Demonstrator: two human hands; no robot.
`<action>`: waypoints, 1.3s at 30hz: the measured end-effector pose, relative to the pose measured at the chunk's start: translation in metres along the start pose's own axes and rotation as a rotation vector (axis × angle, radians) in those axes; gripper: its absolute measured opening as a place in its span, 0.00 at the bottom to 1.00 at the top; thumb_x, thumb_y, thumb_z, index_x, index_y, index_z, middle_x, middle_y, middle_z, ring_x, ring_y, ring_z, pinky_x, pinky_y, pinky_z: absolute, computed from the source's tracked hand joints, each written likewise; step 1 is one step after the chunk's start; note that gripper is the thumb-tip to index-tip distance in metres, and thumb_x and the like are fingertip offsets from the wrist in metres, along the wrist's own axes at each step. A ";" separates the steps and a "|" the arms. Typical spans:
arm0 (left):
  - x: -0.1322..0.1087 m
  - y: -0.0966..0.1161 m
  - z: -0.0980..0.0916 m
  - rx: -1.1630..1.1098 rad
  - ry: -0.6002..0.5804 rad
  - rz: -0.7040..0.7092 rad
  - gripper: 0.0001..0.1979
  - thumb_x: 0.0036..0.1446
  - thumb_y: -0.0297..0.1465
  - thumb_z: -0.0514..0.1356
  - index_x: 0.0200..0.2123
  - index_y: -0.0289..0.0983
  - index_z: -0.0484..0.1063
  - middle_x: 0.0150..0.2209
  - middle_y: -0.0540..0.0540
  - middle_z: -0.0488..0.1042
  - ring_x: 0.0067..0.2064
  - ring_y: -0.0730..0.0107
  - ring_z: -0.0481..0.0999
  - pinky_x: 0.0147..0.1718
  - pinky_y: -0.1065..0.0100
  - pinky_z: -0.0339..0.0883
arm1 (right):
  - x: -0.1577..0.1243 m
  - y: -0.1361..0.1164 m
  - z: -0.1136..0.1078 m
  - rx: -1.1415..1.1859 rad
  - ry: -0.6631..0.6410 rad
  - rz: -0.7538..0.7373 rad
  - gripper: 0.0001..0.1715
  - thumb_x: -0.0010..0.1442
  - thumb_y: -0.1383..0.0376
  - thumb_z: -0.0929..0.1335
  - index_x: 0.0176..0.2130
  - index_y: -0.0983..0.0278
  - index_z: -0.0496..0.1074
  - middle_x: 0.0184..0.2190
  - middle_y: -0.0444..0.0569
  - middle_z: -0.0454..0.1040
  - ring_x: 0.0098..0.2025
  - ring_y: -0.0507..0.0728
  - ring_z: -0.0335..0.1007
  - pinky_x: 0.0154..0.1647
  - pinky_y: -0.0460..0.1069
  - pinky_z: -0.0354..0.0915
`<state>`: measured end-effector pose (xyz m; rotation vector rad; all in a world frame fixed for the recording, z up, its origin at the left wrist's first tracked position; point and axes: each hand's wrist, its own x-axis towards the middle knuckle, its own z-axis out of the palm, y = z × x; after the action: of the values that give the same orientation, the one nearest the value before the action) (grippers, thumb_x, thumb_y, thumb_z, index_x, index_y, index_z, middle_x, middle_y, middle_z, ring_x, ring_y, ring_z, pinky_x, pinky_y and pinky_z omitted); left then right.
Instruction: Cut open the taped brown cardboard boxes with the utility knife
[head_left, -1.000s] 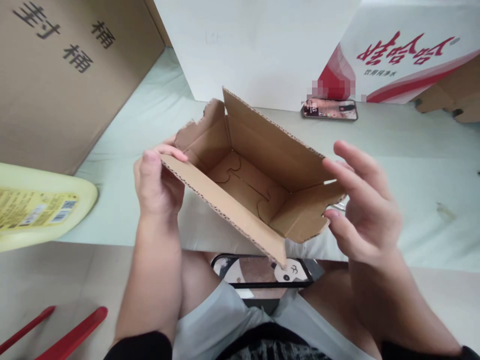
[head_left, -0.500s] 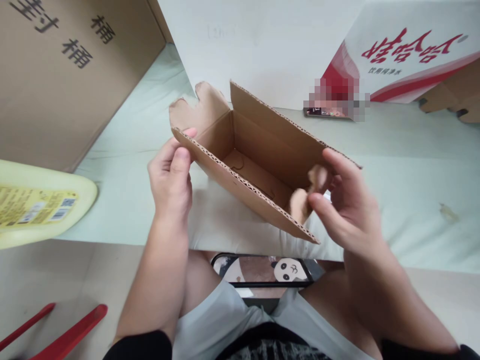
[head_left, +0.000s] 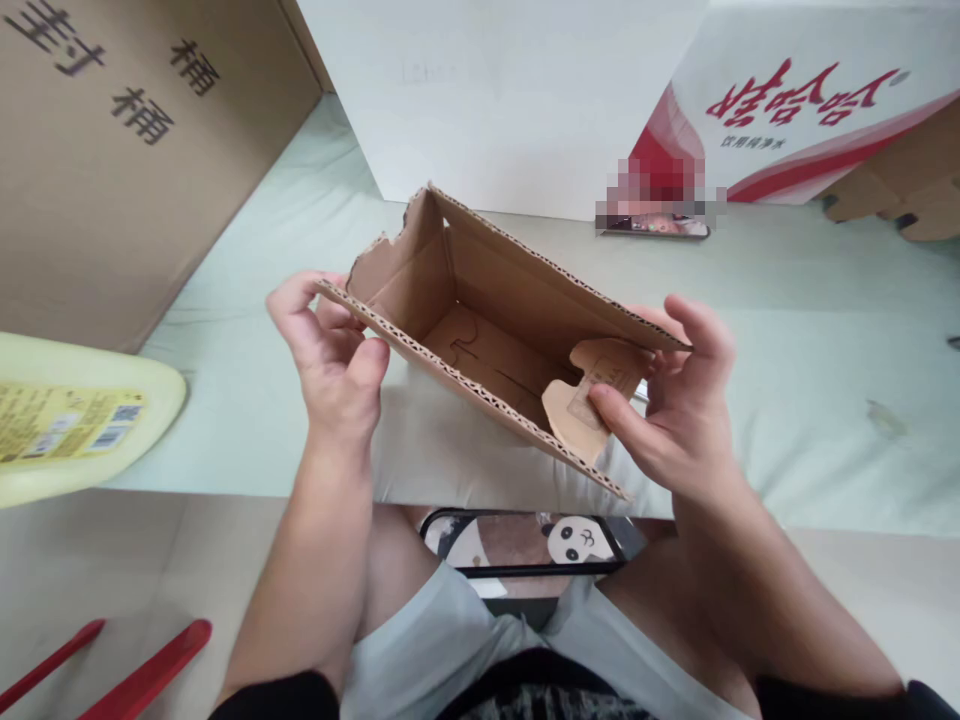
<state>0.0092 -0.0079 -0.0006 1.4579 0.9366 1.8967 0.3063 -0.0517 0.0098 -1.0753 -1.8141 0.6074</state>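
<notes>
A small open brown corrugated cardboard box (head_left: 487, 330) is held above the pale green table (head_left: 787, 330), its interlocked bottom showing inside. My left hand (head_left: 330, 350) pinches the near-left corner of the box's front wall, thumb and fingers closed on the edge. My right hand (head_left: 667, 410) grips the box's right end, its thumb pressing a rounded end flap (head_left: 581, 405) inward. The left end flap (head_left: 394, 255) stands up with a torn-looking edge.
A large brown carton (head_left: 112, 150) stands at the left, a white carton with red print (head_left: 750, 110) at the back. A phone (head_left: 652, 222) lies behind the box, another phone with a panda case (head_left: 525, 540) on my lap. A yellow bottle (head_left: 67, 415) lies at left.
The box has tilted and turned slightly. My right hand has folded the right end flap inward and flattened it. My left hand has shifted lower on the near-left corner.
</notes>
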 end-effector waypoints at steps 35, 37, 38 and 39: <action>-0.008 0.011 0.008 -0.067 0.056 -0.078 0.27 0.57 0.55 0.65 0.46 0.38 0.81 0.46 0.43 0.81 0.48 0.55 0.80 0.50 0.52 0.74 | 0.001 -0.016 0.004 -0.094 0.149 -0.040 0.16 0.69 0.68 0.66 0.54 0.55 0.73 0.42 0.47 0.80 0.41 0.57 0.77 0.41 0.53 0.74; -0.010 0.013 0.009 -0.067 0.065 -0.102 0.28 0.57 0.55 0.65 0.46 0.38 0.81 0.46 0.44 0.81 0.48 0.56 0.80 0.52 0.51 0.73 | 0.003 -0.020 0.001 -0.058 0.103 -0.040 0.14 0.69 0.68 0.65 0.52 0.56 0.73 0.37 0.46 0.78 0.36 0.55 0.75 0.35 0.51 0.71; -0.010 0.014 0.010 -0.067 0.076 -0.116 0.27 0.57 0.55 0.65 0.46 0.38 0.81 0.46 0.44 0.81 0.48 0.56 0.80 0.53 0.50 0.73 | 0.004 -0.022 0.000 -0.039 0.069 -0.052 0.14 0.68 0.69 0.65 0.51 0.57 0.73 0.34 0.45 0.76 0.33 0.54 0.73 0.33 0.50 0.69; -0.010 0.015 0.012 -0.071 0.089 -0.125 0.27 0.57 0.55 0.65 0.46 0.39 0.81 0.46 0.44 0.80 0.48 0.57 0.79 0.54 0.50 0.72 | 0.005 -0.024 -0.001 -0.020 0.026 -0.075 0.14 0.67 0.69 0.65 0.51 0.58 0.72 0.32 0.44 0.74 0.31 0.53 0.71 0.31 0.49 0.68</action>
<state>0.0227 -0.0230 0.0076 1.2535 0.9682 1.8962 0.2962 -0.0596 0.0312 -1.0200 -1.8326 0.5289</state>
